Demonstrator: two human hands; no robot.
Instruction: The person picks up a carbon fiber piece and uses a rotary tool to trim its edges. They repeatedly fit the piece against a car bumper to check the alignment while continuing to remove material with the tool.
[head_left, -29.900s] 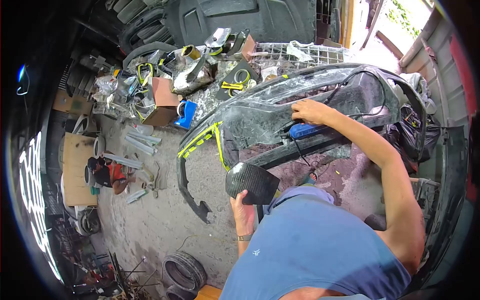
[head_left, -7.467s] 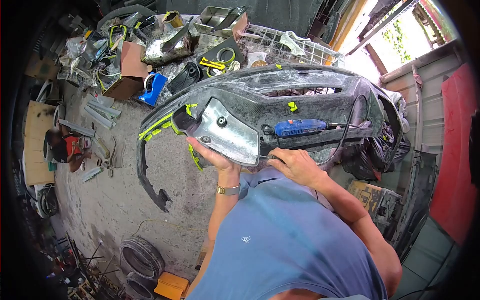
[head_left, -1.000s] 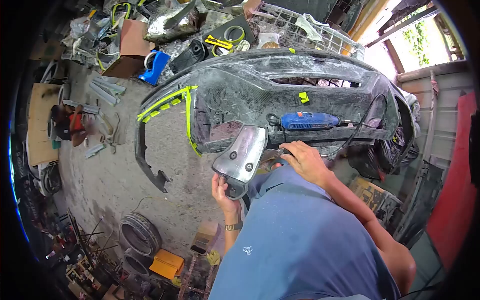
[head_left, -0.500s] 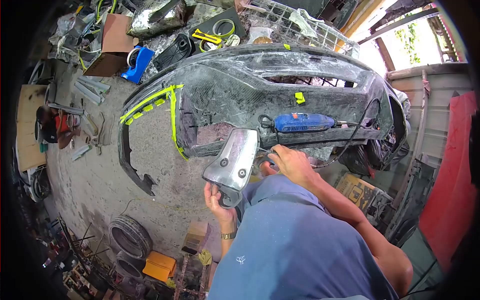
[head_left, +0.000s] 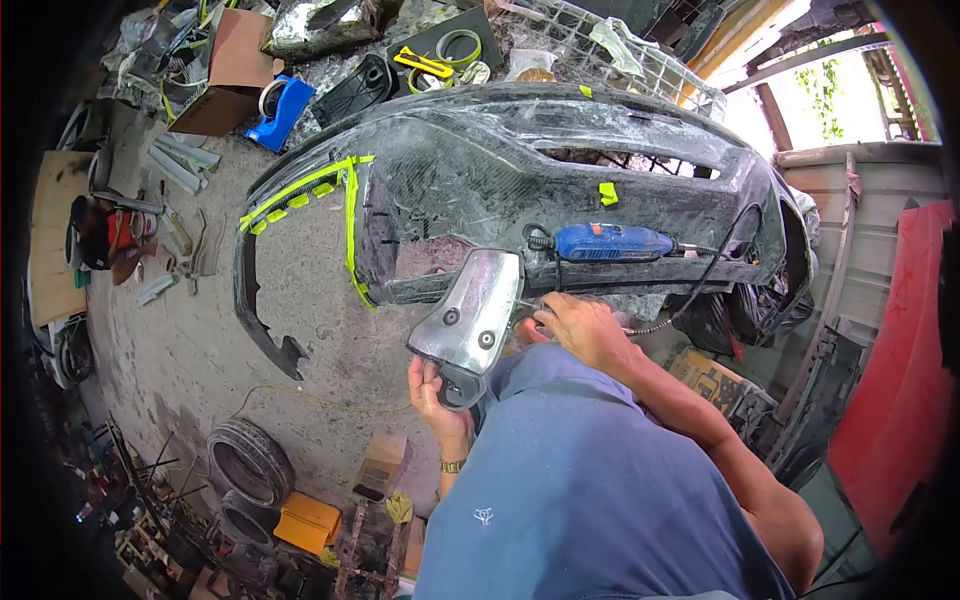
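My left hand grips the lower end of a silver metal cover with two dark round fasteners and a dark grey lower edge. My right hand is closed beside the cover's right edge, around the handpiece of a flexible shaft; the fingers mostly hide it. A thin bit seems to reach from these fingers to the cover. The shaft loops back to a blue rotary tool, which lies on a large black car bumper in front of me. Yellow-green tape marks the bumper's left part.
Behind the bumper are a blue tape dispenser, a yellow cutter, a cardboard box and a wire rack. Tyres stand lower left. A person is low at far left. A red panel leans at right.
The view has shifted slightly. Both hands keep their hold, and the metal cover has barely moved or turned. The person at far left has changed posture a little.
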